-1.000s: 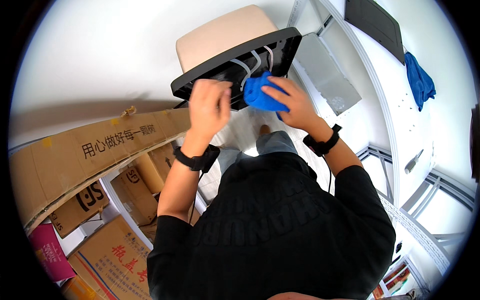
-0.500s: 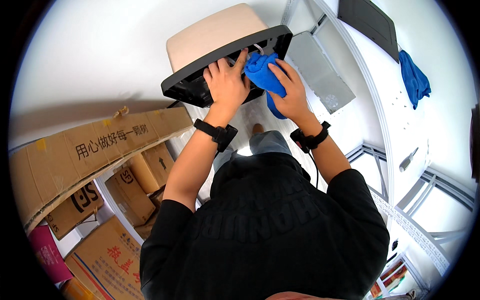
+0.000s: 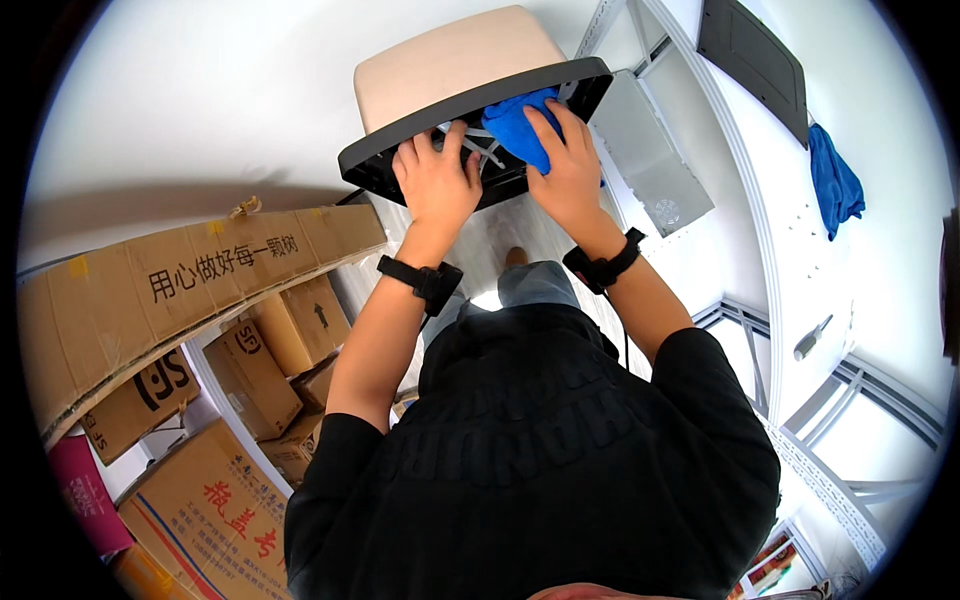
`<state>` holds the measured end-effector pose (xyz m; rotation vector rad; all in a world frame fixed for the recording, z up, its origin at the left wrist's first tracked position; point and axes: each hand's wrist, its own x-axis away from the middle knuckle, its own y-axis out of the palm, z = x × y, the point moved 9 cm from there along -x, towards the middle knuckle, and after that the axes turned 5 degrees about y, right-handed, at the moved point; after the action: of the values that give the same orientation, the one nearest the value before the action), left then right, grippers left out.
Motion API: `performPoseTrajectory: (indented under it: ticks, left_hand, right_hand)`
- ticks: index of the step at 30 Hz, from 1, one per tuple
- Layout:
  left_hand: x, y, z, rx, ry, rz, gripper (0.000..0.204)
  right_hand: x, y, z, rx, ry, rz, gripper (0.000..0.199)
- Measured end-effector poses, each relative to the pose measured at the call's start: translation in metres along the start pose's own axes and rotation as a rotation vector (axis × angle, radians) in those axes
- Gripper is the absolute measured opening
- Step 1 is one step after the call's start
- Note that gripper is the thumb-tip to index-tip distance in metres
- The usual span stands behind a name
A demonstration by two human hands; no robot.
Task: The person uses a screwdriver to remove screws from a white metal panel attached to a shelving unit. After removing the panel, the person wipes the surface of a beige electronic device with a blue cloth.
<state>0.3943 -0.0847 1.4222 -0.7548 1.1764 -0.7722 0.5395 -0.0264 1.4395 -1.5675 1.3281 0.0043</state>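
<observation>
A beige box-shaped housing (image 3: 460,62) with a dark grey rim (image 3: 425,122) leans tilted in front of me, its hollow black underside facing me. White rods or tubes show inside it. My left hand (image 3: 437,187) reaches into the underside just below the rim, its fingers spread and its thumb apart; the fingertips touch the inner parts. In my right hand (image 3: 568,185) is a bunched blue cloth (image 3: 522,127), pressed up against the inside near the right end of the rim. The fingers lie over the cloth, and part of it is hidden behind the hand.
To the right, a white worktop bears a dark flat panel (image 3: 755,65), another blue cloth (image 3: 836,185), a screwdriver (image 3: 813,338) and small scattered bits. A grey metal panel (image 3: 655,150) stands below its edge. Cardboard boxes (image 3: 205,260) fill a shelf at my left.
My right hand has pushed the blue cloth up into the underside, and its hanging end is mostly out of sight. My left hand has shifted left along the rim, its index finger drawn back.
</observation>
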Motion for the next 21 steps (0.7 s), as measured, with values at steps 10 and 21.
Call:
performPoseTrajectory:
  ticks: [10, 21]
  left_hand:
    - [0.009, 0.003, -0.011, 0.055, 0.044, -0.002, 0.050]
    - [0.014, 0.005, -0.017, 0.115, 0.066, -0.040, 0.050]
  right_hand:
    - [-0.029, 0.041, -0.002, 0.124, 0.099, -0.267, 0.066]
    - [-0.026, 0.058, -0.015, 0.050, 0.172, -0.400, 0.060]
